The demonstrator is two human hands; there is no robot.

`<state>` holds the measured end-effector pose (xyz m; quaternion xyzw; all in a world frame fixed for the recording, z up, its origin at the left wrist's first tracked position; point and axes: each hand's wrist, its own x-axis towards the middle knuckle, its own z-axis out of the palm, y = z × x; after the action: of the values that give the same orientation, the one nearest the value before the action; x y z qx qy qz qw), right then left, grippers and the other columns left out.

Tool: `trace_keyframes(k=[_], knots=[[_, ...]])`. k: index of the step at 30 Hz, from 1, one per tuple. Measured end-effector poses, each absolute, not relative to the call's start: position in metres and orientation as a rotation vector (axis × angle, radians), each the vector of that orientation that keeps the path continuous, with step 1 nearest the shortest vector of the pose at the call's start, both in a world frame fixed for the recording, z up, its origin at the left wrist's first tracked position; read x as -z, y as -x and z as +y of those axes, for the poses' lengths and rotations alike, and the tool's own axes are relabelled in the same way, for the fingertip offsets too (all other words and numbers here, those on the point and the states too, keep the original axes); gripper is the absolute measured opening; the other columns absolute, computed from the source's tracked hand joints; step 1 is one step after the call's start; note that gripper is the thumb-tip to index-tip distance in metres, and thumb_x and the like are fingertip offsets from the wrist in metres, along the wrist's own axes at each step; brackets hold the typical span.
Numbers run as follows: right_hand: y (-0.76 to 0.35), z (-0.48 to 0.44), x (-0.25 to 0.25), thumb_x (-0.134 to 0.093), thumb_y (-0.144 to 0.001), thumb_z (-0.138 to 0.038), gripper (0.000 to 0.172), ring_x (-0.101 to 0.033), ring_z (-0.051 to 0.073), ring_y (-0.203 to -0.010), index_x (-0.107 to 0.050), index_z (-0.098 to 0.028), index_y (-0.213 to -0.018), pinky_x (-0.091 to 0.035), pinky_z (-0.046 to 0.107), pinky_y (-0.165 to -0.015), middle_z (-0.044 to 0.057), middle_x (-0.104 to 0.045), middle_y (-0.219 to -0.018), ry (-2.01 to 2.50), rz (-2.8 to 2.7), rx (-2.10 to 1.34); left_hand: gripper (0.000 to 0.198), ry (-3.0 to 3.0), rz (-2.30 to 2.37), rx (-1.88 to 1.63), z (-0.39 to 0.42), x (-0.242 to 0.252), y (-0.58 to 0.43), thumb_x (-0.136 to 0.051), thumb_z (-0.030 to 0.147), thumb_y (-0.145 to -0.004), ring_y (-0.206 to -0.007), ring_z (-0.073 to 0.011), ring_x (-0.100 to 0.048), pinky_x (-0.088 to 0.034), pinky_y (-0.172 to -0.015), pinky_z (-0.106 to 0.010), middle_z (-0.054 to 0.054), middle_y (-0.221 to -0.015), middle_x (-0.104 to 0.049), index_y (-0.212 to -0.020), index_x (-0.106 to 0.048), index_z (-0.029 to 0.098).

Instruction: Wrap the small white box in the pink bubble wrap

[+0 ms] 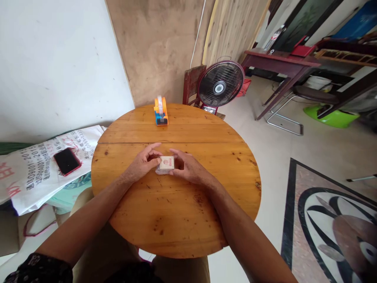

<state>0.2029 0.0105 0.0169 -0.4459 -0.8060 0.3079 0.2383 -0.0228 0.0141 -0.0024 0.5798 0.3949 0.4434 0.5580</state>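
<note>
Small pale box (166, 163) near the middle of the round wooden table (176, 220), grasped from both sides by the left hand (144, 162) and right hand (188, 168), with an orange tape dispenser (160, 111) beyond it near the table's far edge and a fan (220, 85) past that edge.

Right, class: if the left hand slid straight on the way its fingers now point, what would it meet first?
The left hand points right, at the small box that its fingertips already touch; just beyond lies the right hand.
</note>
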Motion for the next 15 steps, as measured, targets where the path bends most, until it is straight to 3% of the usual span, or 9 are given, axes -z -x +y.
trace_keyframes(k=[6,9,15], knots=[[-0.209,0.006,-0.023,-0.078,-0.073,-0.043,0.087,-0.057,0.035,-0.127,-0.042,-0.02,-0.149,-0.045,0.051,-0.103,0.017,-0.057,-0.143,1.199,-2.225,-0.879,0.061,-1.26,0.875,-1.139,0.014,-0.001,0.025,-0.076,0.03,-0.075,-0.084,-0.015,-0.062,-0.047,-0.079,-0.028,-0.003,-0.099,-0.069,-0.131,-0.054,0.018],[-0.208,0.005,-0.027,-0.07,-0.082,-0.041,0.064,-0.056,0.031,-0.128,-0.053,-0.022,-0.14,-0.045,0.048,-0.105,0.014,-0.059,-0.141,1.134,-2.159,-0.76,0.053,-1.226,0.883,-1.176,0.014,-0.003,0.026,-0.077,0.029,-0.073,-0.083,-0.0144,-0.062,-0.047,-0.079,-0.028,-0.003,-0.096,-0.069,-0.122,-0.061,0.018],[-0.201,0.004,-0.03,-0.062,-0.088,-0.028,0.018,-0.068,0.024,-0.108,-0.072,-0.025,-0.103,-0.05,0.042,-0.097,0.008,-0.073,-0.115,0.931,-2.043,-0.569,0.032,-1.177,0.995,-1.354,0.019,-0.005,0.027,-0.076,0.026,-0.067,-0.079,-0.0136,-0.06,-0.045,-0.078,-0.026,-0.001,-0.085,-0.069,-0.098,-0.072,0.017]])
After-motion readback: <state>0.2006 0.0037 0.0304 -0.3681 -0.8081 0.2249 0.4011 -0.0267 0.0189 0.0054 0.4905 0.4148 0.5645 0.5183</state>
